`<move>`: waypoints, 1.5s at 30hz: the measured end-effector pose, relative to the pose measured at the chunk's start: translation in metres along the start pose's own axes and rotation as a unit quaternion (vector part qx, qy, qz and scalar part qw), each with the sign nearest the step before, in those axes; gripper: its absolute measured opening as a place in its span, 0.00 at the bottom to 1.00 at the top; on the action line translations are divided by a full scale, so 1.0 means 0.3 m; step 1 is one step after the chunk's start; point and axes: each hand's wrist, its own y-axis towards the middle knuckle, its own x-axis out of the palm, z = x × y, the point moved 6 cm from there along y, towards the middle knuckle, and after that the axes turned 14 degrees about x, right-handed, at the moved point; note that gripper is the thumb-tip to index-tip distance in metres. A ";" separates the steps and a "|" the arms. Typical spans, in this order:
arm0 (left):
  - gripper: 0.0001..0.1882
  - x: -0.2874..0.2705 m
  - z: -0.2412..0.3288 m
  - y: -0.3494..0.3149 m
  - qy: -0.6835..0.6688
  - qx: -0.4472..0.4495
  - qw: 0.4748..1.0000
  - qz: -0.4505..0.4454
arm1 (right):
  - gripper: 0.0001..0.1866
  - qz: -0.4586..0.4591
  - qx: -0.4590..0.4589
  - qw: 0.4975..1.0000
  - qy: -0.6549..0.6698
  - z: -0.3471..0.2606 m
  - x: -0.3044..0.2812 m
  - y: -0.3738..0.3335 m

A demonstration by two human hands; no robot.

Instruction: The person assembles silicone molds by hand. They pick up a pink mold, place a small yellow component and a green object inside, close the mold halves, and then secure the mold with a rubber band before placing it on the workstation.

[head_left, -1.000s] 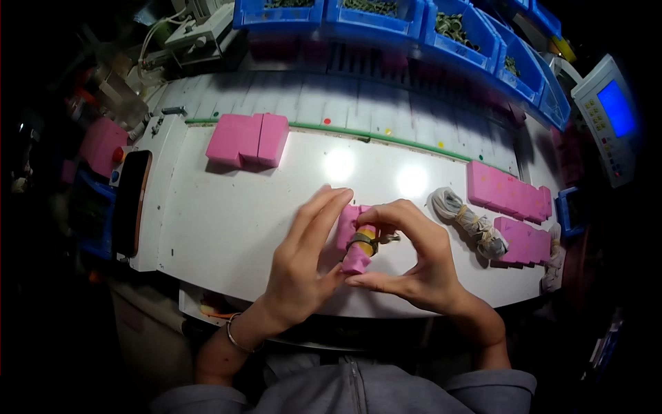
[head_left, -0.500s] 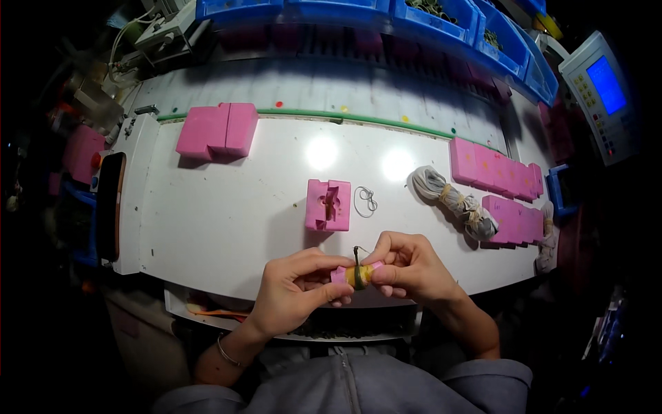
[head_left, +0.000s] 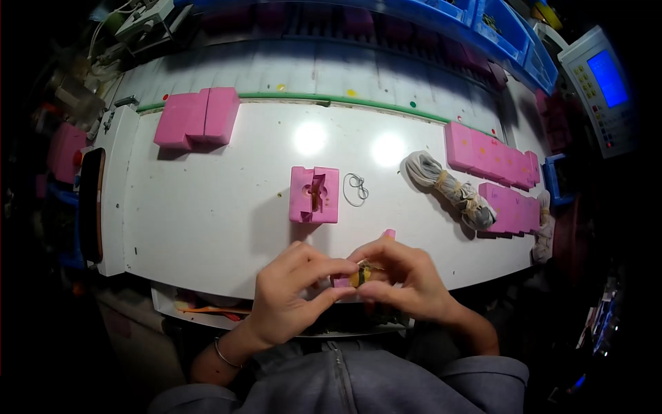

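Note:
Near the table's front edge, my left hand (head_left: 286, 293) pinches a small yellow piece (head_left: 356, 279) with a pink end and a dark green band round its middle. My right hand (head_left: 414, 279) has thumb and fingers closed on the band side of the same piece; its fingers hide part of it. A pink tip (head_left: 390, 234) shows above the right hand's fingers; what it belongs to is hidden. Beyond my hands stands a pink foam block (head_left: 300, 200) with a cut-out slot. Beside the block lies a thin grey looped cord (head_left: 363, 185).
Pink blocks stand at far left (head_left: 183, 117) and in rows at right (head_left: 483, 153). A tied grey cable bundle (head_left: 448, 186) lies by the right rows. Blue bins (head_left: 507, 34) hang at the back, near a device with a blue screen (head_left: 607, 77). An open drawer (head_left: 165, 303) is below the table edge.
My right hand has turned and its fingers now curl over the piece and band. A pink tip has appeared above them. The whole view has shifted slightly.

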 end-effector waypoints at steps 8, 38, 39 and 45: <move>0.19 -0.002 0.097 0.033 0.083 0.202 0.975 -0.039 | 0.11 -0.073 -0.076 0.984 0.146 -0.003 0.040 -0.004; 0.07 0.025 -0.044 -0.093 -0.350 -0.200 0.898 0.174 | 0.19 0.264 -0.471 0.728 -0.422 -0.105 0.115 -0.138; 0.07 0.019 -0.039 -0.094 -0.340 -0.211 0.898 0.182 | 0.19 0.262 -0.472 0.729 -0.421 -0.116 0.116 -0.137; 0.11 -0.001 -0.017 -0.064 -0.233 -0.146 0.939 0.207 | 0.24 0.235 -0.506 0.702 -0.443 -0.126 0.160 -0.138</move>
